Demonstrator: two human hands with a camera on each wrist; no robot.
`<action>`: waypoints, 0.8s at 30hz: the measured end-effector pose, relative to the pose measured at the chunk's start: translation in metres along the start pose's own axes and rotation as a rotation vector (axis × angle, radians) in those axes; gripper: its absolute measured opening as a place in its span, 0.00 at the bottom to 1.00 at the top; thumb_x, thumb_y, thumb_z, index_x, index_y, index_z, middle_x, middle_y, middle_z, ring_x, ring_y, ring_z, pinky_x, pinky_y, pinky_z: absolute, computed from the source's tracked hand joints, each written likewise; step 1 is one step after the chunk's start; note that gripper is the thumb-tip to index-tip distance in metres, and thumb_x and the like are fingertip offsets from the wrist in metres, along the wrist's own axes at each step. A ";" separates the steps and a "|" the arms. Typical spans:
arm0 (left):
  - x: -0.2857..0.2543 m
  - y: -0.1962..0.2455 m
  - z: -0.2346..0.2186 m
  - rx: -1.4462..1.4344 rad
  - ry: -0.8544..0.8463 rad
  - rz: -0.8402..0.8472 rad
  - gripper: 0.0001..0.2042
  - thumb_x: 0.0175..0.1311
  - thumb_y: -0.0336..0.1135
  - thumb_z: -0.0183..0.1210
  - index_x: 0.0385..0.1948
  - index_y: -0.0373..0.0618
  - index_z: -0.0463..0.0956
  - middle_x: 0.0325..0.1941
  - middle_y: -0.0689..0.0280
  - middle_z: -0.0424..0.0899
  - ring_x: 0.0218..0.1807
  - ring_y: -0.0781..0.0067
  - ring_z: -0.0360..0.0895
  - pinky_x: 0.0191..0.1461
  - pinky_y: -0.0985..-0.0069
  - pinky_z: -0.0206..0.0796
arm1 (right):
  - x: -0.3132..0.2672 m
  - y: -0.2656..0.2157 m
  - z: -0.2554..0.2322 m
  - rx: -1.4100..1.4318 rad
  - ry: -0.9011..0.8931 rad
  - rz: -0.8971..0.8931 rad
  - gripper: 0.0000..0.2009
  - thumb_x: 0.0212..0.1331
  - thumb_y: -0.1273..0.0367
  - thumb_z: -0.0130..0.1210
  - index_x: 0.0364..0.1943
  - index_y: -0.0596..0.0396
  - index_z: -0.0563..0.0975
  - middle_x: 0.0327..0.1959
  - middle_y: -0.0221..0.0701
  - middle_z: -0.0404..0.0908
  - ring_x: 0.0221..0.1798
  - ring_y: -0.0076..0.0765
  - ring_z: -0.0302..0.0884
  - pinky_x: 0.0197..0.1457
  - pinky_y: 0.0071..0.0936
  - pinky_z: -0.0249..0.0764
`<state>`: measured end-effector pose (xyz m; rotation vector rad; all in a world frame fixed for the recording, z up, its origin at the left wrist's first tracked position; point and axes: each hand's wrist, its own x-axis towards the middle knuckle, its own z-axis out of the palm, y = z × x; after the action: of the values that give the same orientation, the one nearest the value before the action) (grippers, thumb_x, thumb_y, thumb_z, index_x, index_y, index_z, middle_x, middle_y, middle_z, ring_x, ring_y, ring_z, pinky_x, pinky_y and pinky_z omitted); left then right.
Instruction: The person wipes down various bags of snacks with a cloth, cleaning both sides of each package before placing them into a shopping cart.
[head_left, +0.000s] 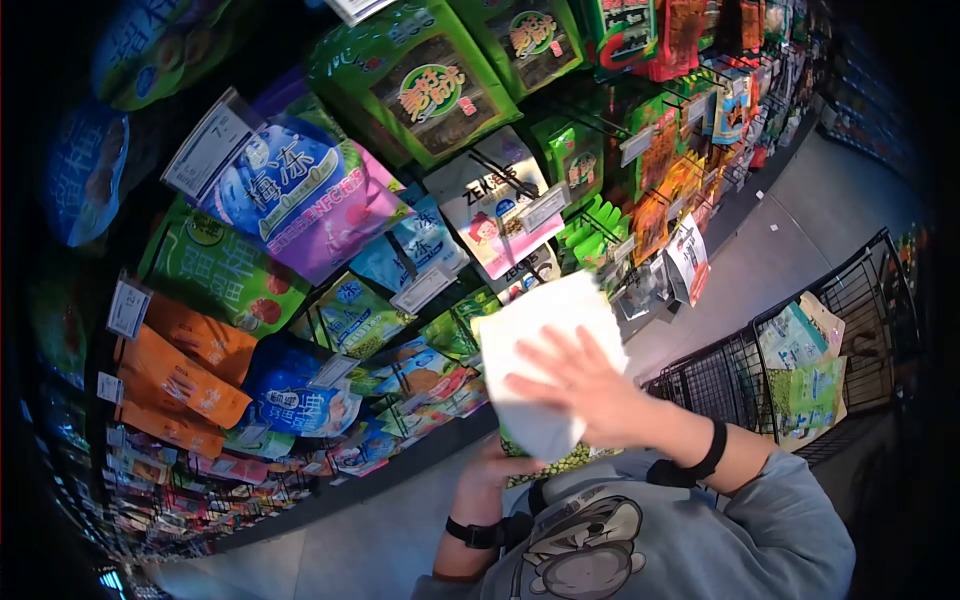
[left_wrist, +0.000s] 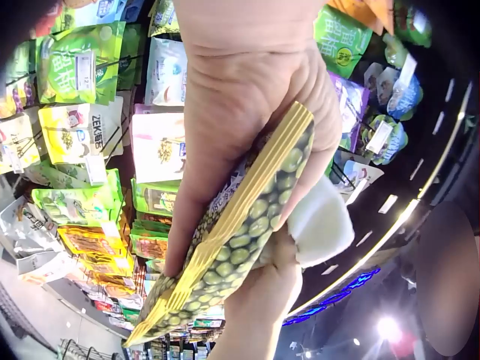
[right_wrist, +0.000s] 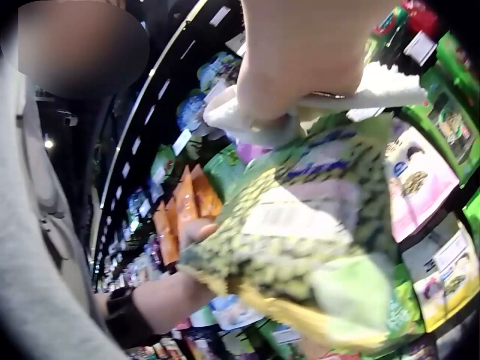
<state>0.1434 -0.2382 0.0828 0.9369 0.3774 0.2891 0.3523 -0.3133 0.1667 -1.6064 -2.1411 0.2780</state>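
Note:
My left hand (left_wrist: 247, 97) grips a snack bag (left_wrist: 240, 247) printed with green peas, thumb on one face and fingers on the other. The bag's yellow-edged seam runs between them in the left wrist view. A white cloth (head_left: 510, 330) covers much of the bag's front in the head view. On the cloth lies my right hand (head_left: 575, 385), palm down with its fingers spread. From the right wrist view, the bag's back (right_wrist: 300, 225) shows a pale label panel, and the cloth (right_wrist: 259, 124) sits under the right hand at the top edge.
Shelves of hanging snack pouches fill the left and far side, including a purple and blue pouch (head_left: 300, 195) and orange pouches (head_left: 190, 370). Price tags (head_left: 128, 305) jut out in front. A black wire cart (head_left: 705, 390) with packages stands on the grey floor at right.

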 end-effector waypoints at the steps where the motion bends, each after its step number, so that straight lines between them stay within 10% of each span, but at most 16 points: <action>1: 0.000 -0.002 0.001 0.071 -0.011 0.031 0.37 0.37 0.21 0.64 0.58 0.36 0.62 0.56 0.58 0.72 0.59 0.65 0.68 0.61 0.68 0.59 | 0.002 -0.004 0.001 0.010 0.005 0.021 0.39 0.39 0.72 0.55 0.64 0.36 0.60 0.71 0.34 0.50 0.72 0.54 0.43 0.69 0.60 0.37; 11: 0.010 -0.002 0.016 -0.257 0.005 -0.017 0.39 0.34 0.20 0.60 0.60 0.34 0.60 0.59 0.53 0.70 0.62 0.57 0.66 0.65 0.63 0.56 | -0.039 0.090 0.026 0.393 0.522 0.370 0.27 0.49 0.68 0.50 0.59 0.47 0.67 0.62 0.42 0.64 0.68 0.51 0.53 0.70 0.49 0.46; 16: 0.036 -0.011 0.006 -0.084 -0.176 0.180 0.36 0.41 0.26 0.62 0.60 0.36 0.60 0.60 0.53 0.69 0.61 0.57 0.67 0.64 0.64 0.58 | -0.036 0.019 -0.015 0.144 0.092 -0.091 0.28 0.48 0.68 0.52 0.60 0.43 0.67 0.67 0.35 0.58 0.70 0.46 0.51 0.68 0.52 0.47; 17: 0.034 -0.027 0.017 -0.505 -0.012 0.126 0.38 0.46 0.37 0.66 0.62 0.40 0.57 0.62 0.55 0.67 0.60 0.57 0.68 0.63 0.66 0.61 | -0.040 0.012 -0.003 0.120 0.026 -0.180 0.30 0.47 0.64 0.52 0.61 0.39 0.66 0.68 0.32 0.57 0.70 0.45 0.52 0.67 0.55 0.48; 21: 0.050 0.000 0.054 -0.708 0.352 -0.057 0.43 0.41 0.39 0.68 0.63 0.40 0.55 0.62 0.54 0.66 0.59 0.56 0.68 0.62 0.65 0.63 | -0.053 0.020 0.011 -0.042 -0.085 -0.278 0.31 0.46 0.59 0.53 0.61 0.29 0.64 0.68 0.27 0.57 0.69 0.44 0.52 0.66 0.59 0.48; 24: 0.049 -0.023 0.031 -0.337 -0.026 0.256 0.41 0.35 0.27 0.62 0.61 0.35 0.57 0.60 0.51 0.68 0.60 0.53 0.68 0.63 0.62 0.61 | -0.072 0.036 -0.005 -0.009 -0.095 -0.164 0.30 0.49 0.59 0.53 0.61 0.31 0.65 0.68 0.31 0.57 0.70 0.45 0.51 0.67 0.58 0.46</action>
<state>0.2028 -0.2541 0.0713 0.6549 0.1763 0.5560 0.4015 -0.3706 0.1393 -1.4374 -2.3332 0.2978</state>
